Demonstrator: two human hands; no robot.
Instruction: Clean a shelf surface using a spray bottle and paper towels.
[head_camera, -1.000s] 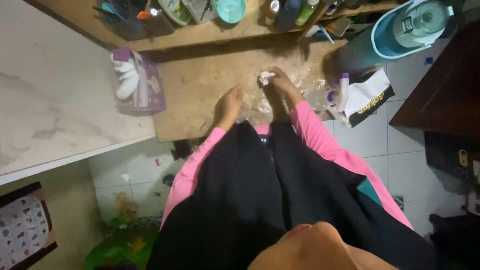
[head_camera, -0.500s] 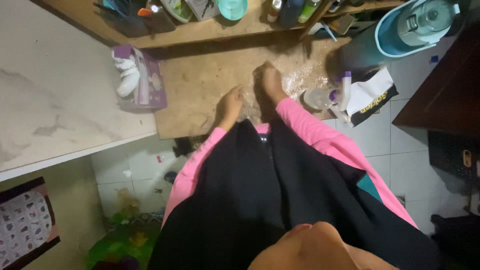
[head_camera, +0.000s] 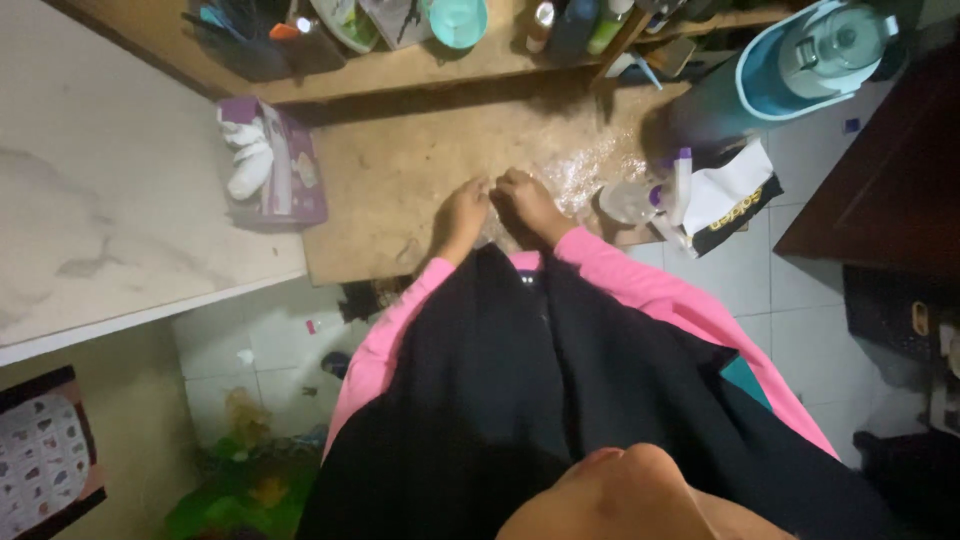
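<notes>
My left hand (head_camera: 460, 215) rests on a crinkled clear plastic sheet (head_camera: 585, 168) lying on the wooden table (head_camera: 385, 165), its fingers loosely spread. Right beside it, almost touching, my right hand (head_camera: 525, 205) is closed into a fist pressed down on the same sheet. The white tissue it held a moment earlier is hidden under the fist. Both arms are in pink sleeves under a dark garment.
A purple tissue box (head_camera: 290, 170) with white tissue sticking out sits at the table's left. A spray bottle (head_camera: 680, 185), a clear container (head_camera: 625, 200) and a white-and-black bag (head_camera: 735, 195) crowd the right edge. A cluttered shelf (head_camera: 400, 65) runs behind; a blue water jug (head_camera: 800, 60) stands far right.
My right hand, which held a white tissue up, went farther out over the plastic and then pulled back close to my left hand. The left hand stayed put.
</notes>
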